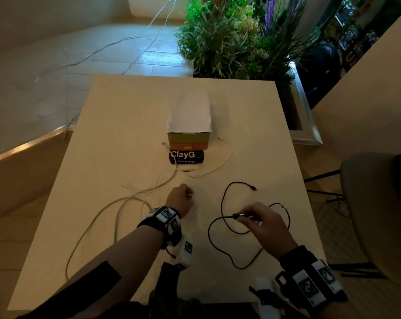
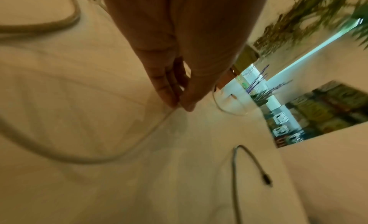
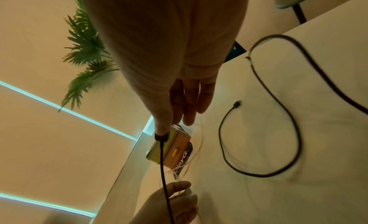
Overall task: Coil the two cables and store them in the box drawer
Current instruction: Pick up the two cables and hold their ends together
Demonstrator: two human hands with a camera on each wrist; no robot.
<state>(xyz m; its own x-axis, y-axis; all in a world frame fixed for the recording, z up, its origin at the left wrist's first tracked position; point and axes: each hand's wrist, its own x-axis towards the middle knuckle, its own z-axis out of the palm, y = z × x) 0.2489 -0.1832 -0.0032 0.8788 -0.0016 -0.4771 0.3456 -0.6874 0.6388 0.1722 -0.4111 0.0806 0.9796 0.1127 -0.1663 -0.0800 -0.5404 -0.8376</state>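
A black cable lies in loose loops on the right of the beige table. My right hand pinches its plug end between thumb and finger, a little above the table. The black cable's other plug lies free. A white cable sprawls over the left side. My left hand pinches the white cable's end near the table's middle. The box, green above with a closed orange drawer, stands behind both hands.
A white sheet covers the box top, and a dark sticker lies in front of it. Thin white wire curves right of the box. A planter stands beyond the far edge, a chair at right.
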